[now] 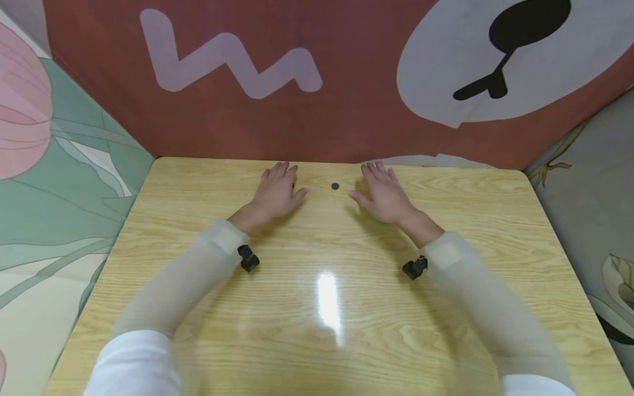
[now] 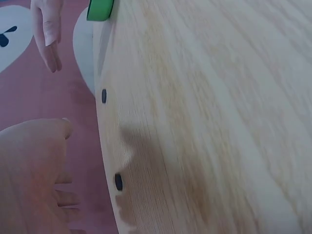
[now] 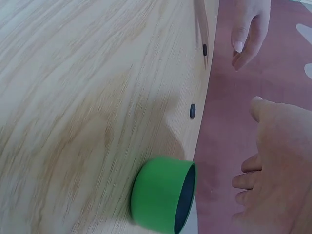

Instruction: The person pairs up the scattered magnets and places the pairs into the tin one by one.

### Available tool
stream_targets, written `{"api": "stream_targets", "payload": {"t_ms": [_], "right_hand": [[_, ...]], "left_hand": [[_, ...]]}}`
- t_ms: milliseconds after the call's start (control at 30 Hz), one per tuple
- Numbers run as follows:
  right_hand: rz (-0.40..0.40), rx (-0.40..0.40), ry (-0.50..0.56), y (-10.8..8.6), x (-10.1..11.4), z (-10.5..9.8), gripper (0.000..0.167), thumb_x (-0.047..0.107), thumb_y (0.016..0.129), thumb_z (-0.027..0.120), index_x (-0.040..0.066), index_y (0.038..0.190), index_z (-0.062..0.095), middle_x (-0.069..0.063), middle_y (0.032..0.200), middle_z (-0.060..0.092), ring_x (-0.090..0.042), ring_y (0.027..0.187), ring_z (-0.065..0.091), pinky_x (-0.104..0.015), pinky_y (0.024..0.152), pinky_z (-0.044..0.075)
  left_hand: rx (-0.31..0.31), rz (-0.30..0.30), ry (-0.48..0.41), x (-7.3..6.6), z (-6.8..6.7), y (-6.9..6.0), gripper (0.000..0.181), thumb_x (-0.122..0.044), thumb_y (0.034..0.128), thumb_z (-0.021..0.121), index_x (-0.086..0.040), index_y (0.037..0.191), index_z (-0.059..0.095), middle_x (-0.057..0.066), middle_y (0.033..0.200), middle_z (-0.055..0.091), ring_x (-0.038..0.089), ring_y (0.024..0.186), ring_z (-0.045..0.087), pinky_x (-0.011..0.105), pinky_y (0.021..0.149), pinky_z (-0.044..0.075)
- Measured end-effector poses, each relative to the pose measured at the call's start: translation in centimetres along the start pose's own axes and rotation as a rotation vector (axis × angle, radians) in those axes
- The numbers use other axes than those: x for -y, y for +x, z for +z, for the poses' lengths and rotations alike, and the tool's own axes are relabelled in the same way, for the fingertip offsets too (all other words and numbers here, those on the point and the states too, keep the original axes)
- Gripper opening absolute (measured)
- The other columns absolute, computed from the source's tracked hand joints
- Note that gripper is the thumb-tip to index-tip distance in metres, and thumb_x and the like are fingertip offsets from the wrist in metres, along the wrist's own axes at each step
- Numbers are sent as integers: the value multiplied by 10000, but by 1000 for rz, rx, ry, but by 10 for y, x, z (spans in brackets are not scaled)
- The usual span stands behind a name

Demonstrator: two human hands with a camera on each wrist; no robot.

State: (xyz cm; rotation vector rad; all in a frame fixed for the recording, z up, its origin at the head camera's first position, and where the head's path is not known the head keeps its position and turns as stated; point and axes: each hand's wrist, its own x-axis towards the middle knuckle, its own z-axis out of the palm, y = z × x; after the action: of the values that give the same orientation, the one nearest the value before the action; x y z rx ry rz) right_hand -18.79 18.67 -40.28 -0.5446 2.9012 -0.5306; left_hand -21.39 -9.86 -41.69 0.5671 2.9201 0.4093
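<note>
Over the far part of the table, my left hand is spread with straight fingers, palm down and holding nothing. To its right, my right hand hovers the same way, also holding nothing. Below the right hand stands a green cup with a dark inside, opening upward; the head view shows only a sliver of it. One small black disc lies on the table between the hands. A second black disc lies under the left hand, mostly covered in the head view. Both wrist views show a gap between hands and table.
The wood-grain table ends against a red-brown wall panel just beyond the fingertips. Patterned panels stand at the left and right sides. A small black camera is strapped at each wrist.
</note>
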Motion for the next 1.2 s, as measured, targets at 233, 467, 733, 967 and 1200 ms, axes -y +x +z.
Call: {"api": "stream_targets", "payload": {"t_ms": [233,467,733,967,1200], "right_hand": [[4,11,-6,9,11,4,809,459,1060,498,-76,1582,188,-282,1639,182,-413,1543,60,-554,1236,23],[5,32,4,19,20,8,787,441,1073,475,-79,1582,176,-277,1638,187,-405,1543,67,-524,1244,40],[-2,76,50,29,29,16,713,364,1095,454,-77,1583,180,-258,1639,215,-391,1540,119,-479,1241,154],[28,52,64,36,37,24,658,305,1090,493,-51,1580,238,-236,1604,323,-368,1504,257,-474,1213,254],[95,-15,49,42,43,34,578,253,1067,557,-35,1535,378,-226,1497,469,-379,1406,410,-477,1120,402]], "left_hand": [[-24,5,-24,15,-1,-4,717,-473,1051,513,18,1547,349,254,1593,319,387,1503,239,578,1203,198],[-35,23,-45,24,2,-4,683,-436,1060,515,26,1538,360,250,1574,354,392,1492,263,561,1208,208],[-36,3,-61,29,6,1,661,-429,1063,511,7,1538,369,235,1567,370,385,1482,290,544,1205,231],[-49,-8,-87,31,11,7,600,-394,1053,552,-9,1499,440,209,1509,455,378,1433,370,537,1170,301],[-54,-16,-102,34,14,11,505,-349,1042,591,-18,1420,543,188,1460,513,374,1401,411,535,1145,339]]}}
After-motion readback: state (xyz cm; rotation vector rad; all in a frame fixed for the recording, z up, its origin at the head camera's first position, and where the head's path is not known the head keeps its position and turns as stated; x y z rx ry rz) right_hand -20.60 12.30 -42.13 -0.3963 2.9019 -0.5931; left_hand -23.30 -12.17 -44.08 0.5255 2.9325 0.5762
